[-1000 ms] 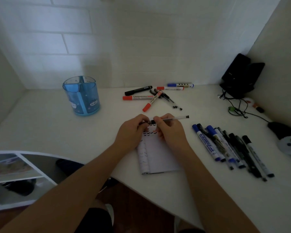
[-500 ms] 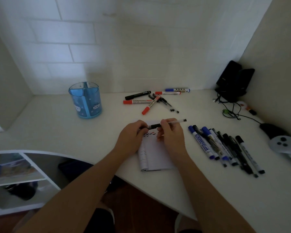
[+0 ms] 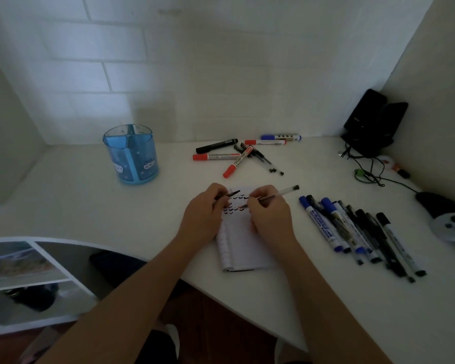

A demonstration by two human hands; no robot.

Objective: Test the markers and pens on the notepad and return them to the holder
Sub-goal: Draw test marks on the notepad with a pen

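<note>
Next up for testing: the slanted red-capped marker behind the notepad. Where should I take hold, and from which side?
Pinch the slanted marker near its red cap, from above on the near side. That end lies free on the desk; the far end is crossed with thin black pens and another red marker.

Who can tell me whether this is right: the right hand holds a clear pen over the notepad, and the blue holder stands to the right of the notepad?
Not right. The head view shows the blue holder standing to the left of the notepad, farther back. The right hand does hold a clear pen over the notepad.
</note>
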